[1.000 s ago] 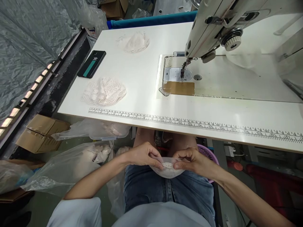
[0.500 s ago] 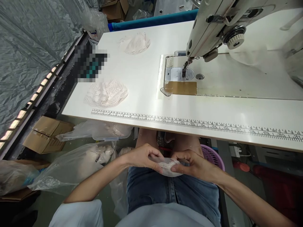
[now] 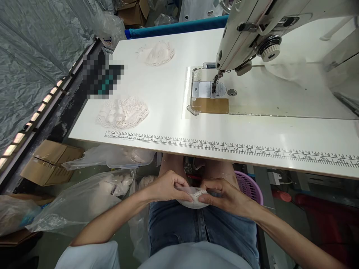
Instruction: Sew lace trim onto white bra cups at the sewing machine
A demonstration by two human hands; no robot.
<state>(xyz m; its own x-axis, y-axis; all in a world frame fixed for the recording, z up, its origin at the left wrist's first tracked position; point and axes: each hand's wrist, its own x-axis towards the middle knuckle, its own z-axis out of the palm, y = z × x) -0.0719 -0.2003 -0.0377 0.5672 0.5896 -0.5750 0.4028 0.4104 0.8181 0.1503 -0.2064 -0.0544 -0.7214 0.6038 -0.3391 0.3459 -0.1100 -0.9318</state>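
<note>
Over my lap, in front of the table's edge, a small white piece of fabric with lace trim [image 3: 195, 200] is stretched between both hands. My left hand [image 3: 171, 188] pinches its left side between thumb and fingers. On the other side, my right hand [image 3: 220, 192] grips the lace edge, thumb on top. The fingertips under the fabric are hidden. Up on the white table lie a lace piece [image 3: 123, 113] near the front left and a sheer white piece with loose threads [image 3: 159, 53] farther back.
A sewing machine [image 3: 246, 41] stands on the table [image 3: 165, 89], its needle above a metal plate. A printed ruler [image 3: 224, 146] runs along the front edge. Plastic bags [image 3: 81, 194] and a cardboard box [image 3: 52, 160] lie at the left; a purple basket [image 3: 249, 186] is under the table.
The view has shifted slightly. The white fabric has turned a little in my hands, showing more of its lower edge to the left. Both hands keep hold of it.
</note>
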